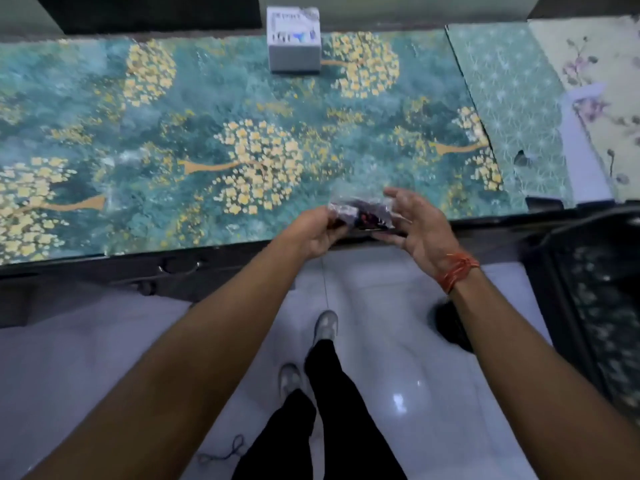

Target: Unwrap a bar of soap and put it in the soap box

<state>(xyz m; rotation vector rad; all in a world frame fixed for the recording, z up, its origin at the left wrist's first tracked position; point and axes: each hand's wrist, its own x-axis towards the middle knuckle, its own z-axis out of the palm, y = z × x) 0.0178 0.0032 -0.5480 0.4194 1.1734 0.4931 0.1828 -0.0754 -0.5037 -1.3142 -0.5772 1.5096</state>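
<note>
- Wrapped soap bar [360,216]: dark packet in crinkled clear film, held in the air just above the near edge of the surface [104,98], right of the middle; blurred, so print and seams cannot be read; wrapper looks not yet opened
- Left hand [317,233]: fingers curled closed on the left end of the packet, pinching it
- Right hand [420,226]: mostly open, palm turned inward, fingers spread; lower fingers seem to cradle the packet's right side from beneath, upper fingers lifted clear of it; whether they grip or only support, cannot tell
- Box [293,39]: small white-grey carton at the far edge of the surface, near its middle, well apart from the hands; closed; probably holds the soap box, but that is a guess
- Risks, judged: the film is slick and only one end is firmly pinched, so a hard tear could squirt the bar out; the packet hangs over the near edge, so a dropped bar could fall to the tiled floor [381,306] rather than the surface; the box is a long reach away and unopened
- Count: one wrapped bar; one box; two hands; one orange thread band [457,270] on the right wrist
</note>
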